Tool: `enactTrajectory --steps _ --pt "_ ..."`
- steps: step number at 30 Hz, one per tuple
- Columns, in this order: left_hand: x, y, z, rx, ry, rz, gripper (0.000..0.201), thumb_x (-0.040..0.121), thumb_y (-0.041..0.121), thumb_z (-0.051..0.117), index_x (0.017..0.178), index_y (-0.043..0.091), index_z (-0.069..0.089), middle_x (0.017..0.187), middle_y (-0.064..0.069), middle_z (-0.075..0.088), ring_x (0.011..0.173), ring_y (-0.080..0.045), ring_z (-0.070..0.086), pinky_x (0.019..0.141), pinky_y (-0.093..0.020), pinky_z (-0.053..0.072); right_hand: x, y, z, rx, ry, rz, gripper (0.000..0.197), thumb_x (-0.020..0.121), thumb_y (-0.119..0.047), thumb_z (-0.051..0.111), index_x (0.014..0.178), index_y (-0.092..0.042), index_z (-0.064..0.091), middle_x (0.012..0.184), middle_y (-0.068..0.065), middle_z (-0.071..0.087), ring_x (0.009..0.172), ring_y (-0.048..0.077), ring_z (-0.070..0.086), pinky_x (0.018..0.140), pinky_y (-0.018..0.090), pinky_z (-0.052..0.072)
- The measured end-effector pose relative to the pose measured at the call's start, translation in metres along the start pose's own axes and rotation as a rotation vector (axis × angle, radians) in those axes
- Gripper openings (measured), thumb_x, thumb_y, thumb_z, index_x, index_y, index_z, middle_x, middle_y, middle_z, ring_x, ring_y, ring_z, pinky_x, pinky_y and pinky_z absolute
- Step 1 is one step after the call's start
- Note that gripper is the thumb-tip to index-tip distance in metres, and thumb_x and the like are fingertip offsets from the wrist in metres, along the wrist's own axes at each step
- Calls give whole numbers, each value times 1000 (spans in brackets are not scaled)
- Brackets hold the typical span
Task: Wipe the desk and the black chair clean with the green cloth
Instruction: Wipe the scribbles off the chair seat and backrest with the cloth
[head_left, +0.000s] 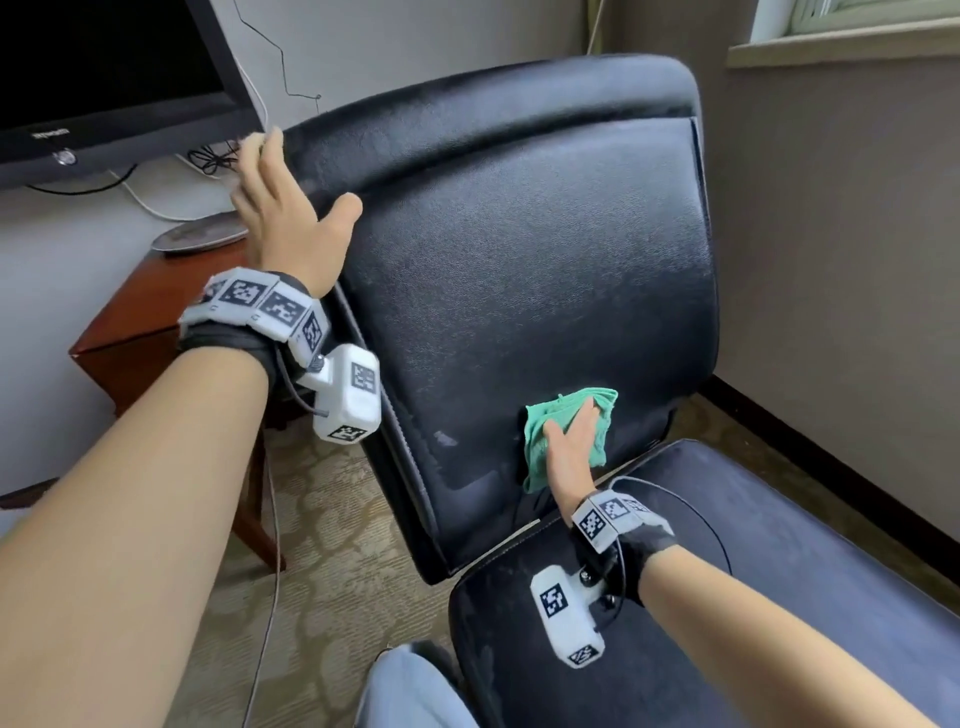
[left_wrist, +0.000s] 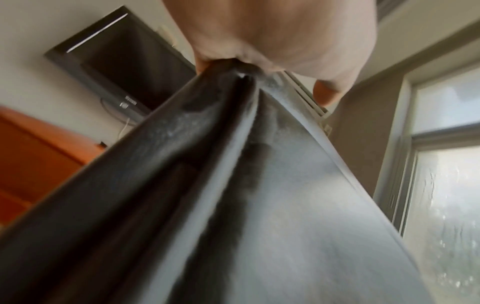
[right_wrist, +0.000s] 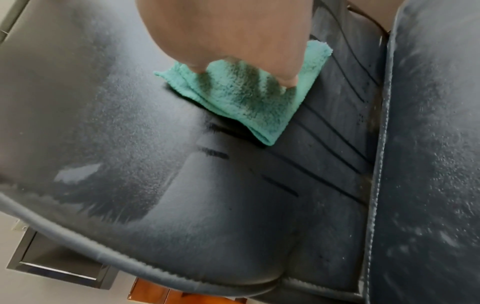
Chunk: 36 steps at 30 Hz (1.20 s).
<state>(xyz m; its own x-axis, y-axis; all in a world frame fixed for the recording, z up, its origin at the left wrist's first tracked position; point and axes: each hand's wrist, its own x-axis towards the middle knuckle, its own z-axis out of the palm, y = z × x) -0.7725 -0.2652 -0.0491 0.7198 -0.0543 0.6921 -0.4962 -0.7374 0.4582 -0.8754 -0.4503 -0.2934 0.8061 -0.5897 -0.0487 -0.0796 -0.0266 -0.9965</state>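
The black chair (head_left: 519, 260) faces me, its backrest dusty and its seat (head_left: 727, 571) at the lower right. My left hand (head_left: 301, 197) grips the backrest's upper left edge, thumb on the front and fingers behind it. The left wrist view shows the chair (left_wrist: 233, 205) edge running into that hand (left_wrist: 259, 67). My right hand (head_left: 571, 441) lies flat on the folded green cloth (head_left: 566, 436) and presses it against the lower backrest, just above the seat. In the right wrist view the green cloth (right_wrist: 241, 96) sits under my palm (right_wrist: 233, 41), with dark wiped streaks beside it on the chair (right_wrist: 103, 123).
A reddish wooden desk (head_left: 135, 332) stands left of the chair and carries a dark monitor (head_left: 104, 78) on an oval base (head_left: 200, 234), with cables behind. A brown wall and a window sill (head_left: 857, 47) are on the right. Patterned carpet (head_left: 322, 519) lies below.
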Motion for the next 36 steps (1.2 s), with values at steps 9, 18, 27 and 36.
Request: enactTrajectory --steps 9,18,27,36 --pt "-78 -8 21 -308 71 -174 96 79 34 53 148 -3 -2 156 -21 2 145 -28 7 113 -23 2 -6 -6 -7 0 -8 22 66 98 -10 36 150 -8 -4 159 5 -6 146 15 -2 119 31 0" --pt "-84 -16 24 -189 -146 -225 103 87 29 61 147 3 -18 151 -31 3 140 -42 13 112 -38 11 -2 -15 9 12 133 66 60 97 -9 34 150 -7 5 158 10 5 145 26 7 118 38 5" --pt "-83 -14 24 -144 -121 -228 103 88 36 61 148 4 -16 142 -19 22 128 -38 32 102 -34 20 -37 -16 26 -194 -74 -163 64 100 -16 31 150 -13 -8 157 3 -17 143 27 -19 114 35 -10" --pt "-85 -7 17 -174 -171 -261 96 92 32 56 148 7 -18 150 -28 10 136 -42 24 108 -40 18 -17 -73 28 -613 -87 -674 56 95 -37 26 149 -31 13 159 2 6 143 36 5 114 44 8"
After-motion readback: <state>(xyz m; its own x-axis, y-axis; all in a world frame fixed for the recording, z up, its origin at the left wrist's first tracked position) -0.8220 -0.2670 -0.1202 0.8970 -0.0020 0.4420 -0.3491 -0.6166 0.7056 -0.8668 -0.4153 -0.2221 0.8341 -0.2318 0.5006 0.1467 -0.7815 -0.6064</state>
